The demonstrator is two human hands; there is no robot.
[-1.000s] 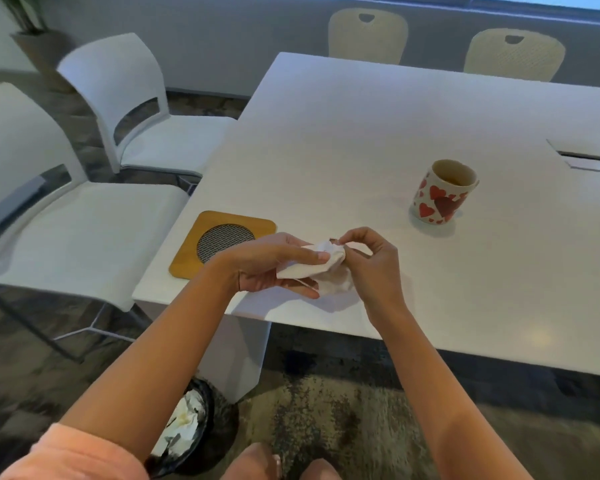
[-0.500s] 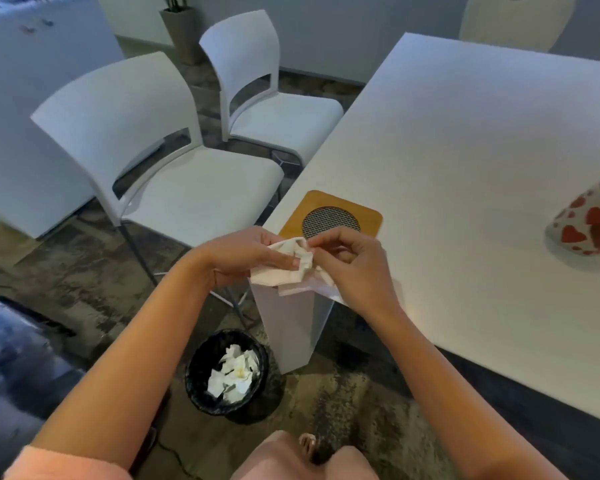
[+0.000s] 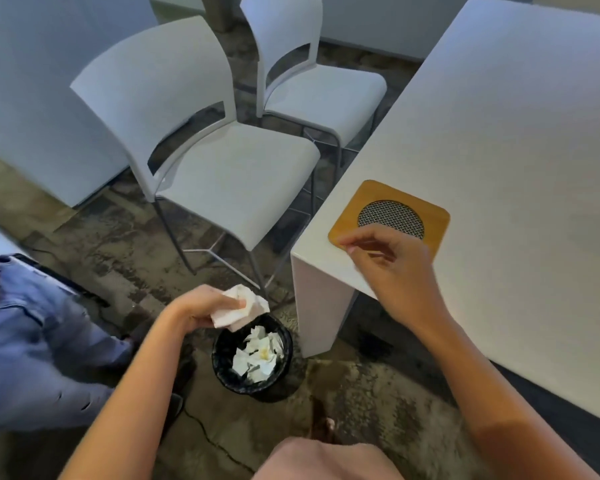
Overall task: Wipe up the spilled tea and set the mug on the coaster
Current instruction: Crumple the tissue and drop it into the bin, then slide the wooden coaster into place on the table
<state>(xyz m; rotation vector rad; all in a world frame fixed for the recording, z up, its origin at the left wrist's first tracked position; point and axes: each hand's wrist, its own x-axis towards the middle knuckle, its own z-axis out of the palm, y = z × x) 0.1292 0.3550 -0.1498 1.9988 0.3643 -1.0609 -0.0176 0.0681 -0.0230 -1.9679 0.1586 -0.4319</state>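
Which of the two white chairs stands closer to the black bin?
The nearer white plastic chair, whose seat fronts the black waste bin; the other white chair stands behind it.

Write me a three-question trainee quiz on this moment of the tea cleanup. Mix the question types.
1. True or false: the left hand holds the tissue above the bin.
2. Multiple choice: where is the coaster? A) on a chair seat B) on the table near its corner C) in the bin
3. Short answer: what already lies in the bin?

Key
1. True.
2. B.
3. Crumpled tissues.
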